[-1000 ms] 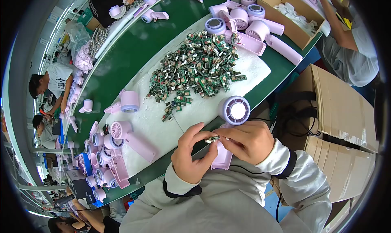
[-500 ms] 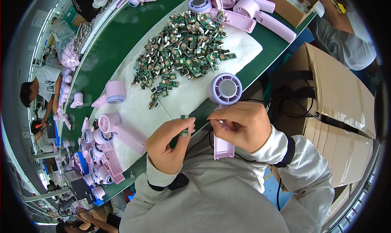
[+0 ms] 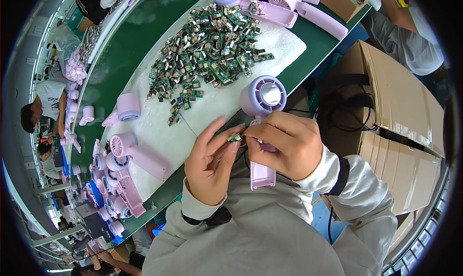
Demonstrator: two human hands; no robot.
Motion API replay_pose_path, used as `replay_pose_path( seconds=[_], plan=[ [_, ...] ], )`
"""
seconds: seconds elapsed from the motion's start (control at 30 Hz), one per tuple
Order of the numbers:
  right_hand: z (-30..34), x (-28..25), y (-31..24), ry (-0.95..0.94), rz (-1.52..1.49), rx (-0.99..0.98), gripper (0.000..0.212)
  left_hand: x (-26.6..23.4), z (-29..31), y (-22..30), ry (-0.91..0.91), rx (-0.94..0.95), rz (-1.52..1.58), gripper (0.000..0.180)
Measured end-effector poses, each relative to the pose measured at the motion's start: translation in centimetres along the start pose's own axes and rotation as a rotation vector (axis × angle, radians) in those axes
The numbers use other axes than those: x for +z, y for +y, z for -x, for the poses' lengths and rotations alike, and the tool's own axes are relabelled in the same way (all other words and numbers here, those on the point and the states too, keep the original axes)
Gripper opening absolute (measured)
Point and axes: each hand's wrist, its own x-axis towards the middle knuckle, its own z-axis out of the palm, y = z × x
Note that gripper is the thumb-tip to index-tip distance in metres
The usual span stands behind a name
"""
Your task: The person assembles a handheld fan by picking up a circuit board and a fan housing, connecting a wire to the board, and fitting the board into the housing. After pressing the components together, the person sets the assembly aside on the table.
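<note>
Between the thumb and fingers of my left hand (image 3: pixel 210 166) is a small green circuit board (image 3: pixel 235 138), its edge turned up. My right hand (image 3: pixel 288 145) is closed around the handle of a pink handheld fan (image 3: pixel 263 175), whose round head with a lilac ring sticks out above the knuckles. The handle's open lower shell shows below the hand. My right thumb and forefinger are pinched together close to the board; whatever lies between their tips is too small to make out. A big heap of similar circuit boards (image 3: pixel 205 49) spreads over the white sheet (image 3: pixel 205 117) ahead.
More pink fan parts lie at the left, among them a fan body (image 3: pixel 137 155) and a cup-shaped head (image 3: pixel 128 106). Other fan bodies (image 3: pixel 322 21) sit at the far right by an open carton (image 3: pixel 345 3). Large cardboard boxes (image 3: pixel 405 117) stand at my right. Other people work nearby.
My left hand has moved right and slightly up, bringing the circuit board to the right fingertips and turning it. The fan head has tilted. The whole view has shifted a little.
</note>
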Motion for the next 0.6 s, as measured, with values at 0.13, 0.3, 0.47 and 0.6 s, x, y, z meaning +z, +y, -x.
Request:
replay_pose_path(
  seconds=[0.13,0.3,0.47,0.6],
  plan=[
    [0.0,-0.2,0.7,0.016,0.043,-0.066,0.018,0.2,0.0,-0.8,-0.035,0.069,-0.191,0.029],
    [0.1,-0.3,1.3,0.003,0.022,-0.103,0.017,0.4,-0.2,-1.8,-0.026,0.231,-0.377,0.031],
    [0.9,0.0,0.4,0.038,-0.015,-0.051,0.019,1.0,0.2,-2.3,0.022,0.444,-0.567,0.037],
    [1.3,-0.2,-0.4,0.025,-0.055,0.039,0.022,1.9,0.5,-2.6,0.099,0.500,-0.645,0.039]
  ],
)
